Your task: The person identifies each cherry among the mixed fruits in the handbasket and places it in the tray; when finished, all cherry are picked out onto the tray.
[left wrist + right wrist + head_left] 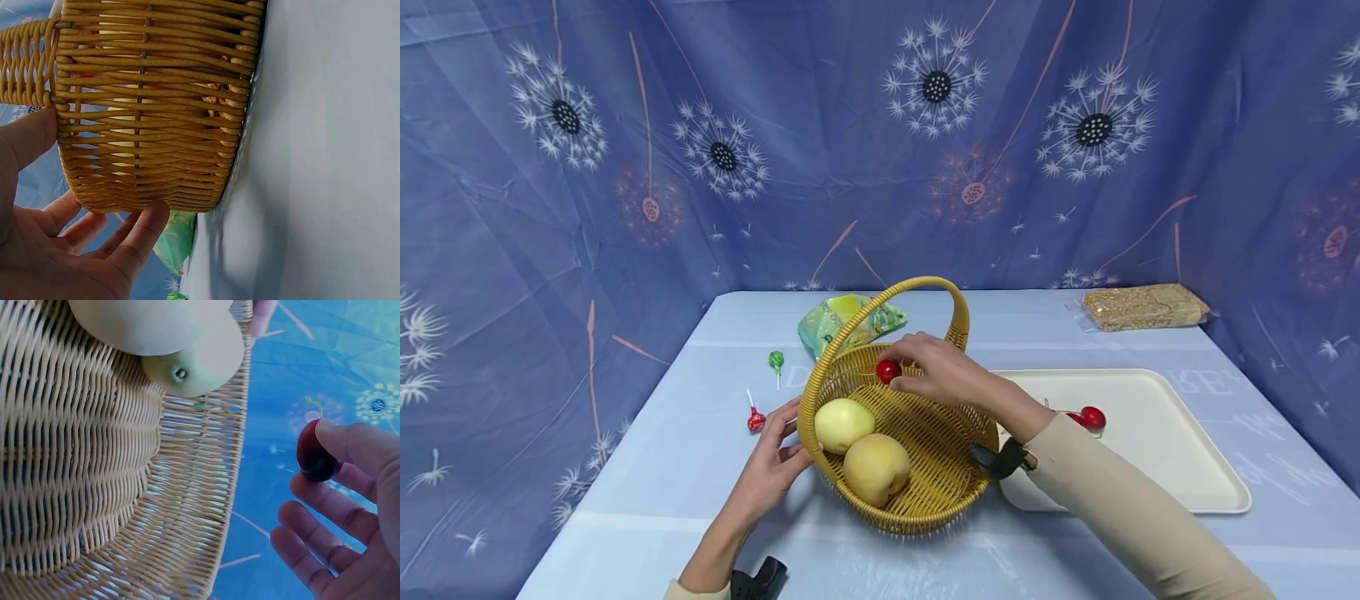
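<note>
A round wicker basket (940, 454) with an arched handle stands on the table. Inside it, at the left, lie a pale green round fruit (842, 425) and a larger yellow fruit (874, 471). My right hand (943, 371) pinches a dark red cherry (310, 453) between thumb and fingers, above the far part of the basket. A thin stem shows on the cherry in the right wrist view. Against the basket's left outer side rests my left hand (771, 467); in the left wrist view its thumb is near the handle's base and its fingers are spread along the weave.
To the right, a cream tray (1180, 467) bears red cherries (1092, 418) with stems. Left of the basket lie a green lollipop (777, 360) and a red lollipop (756, 419). Behind it is a green-yellow packet (820, 321); a clear-wrapped tan packet (1146, 307) lies far right.
</note>
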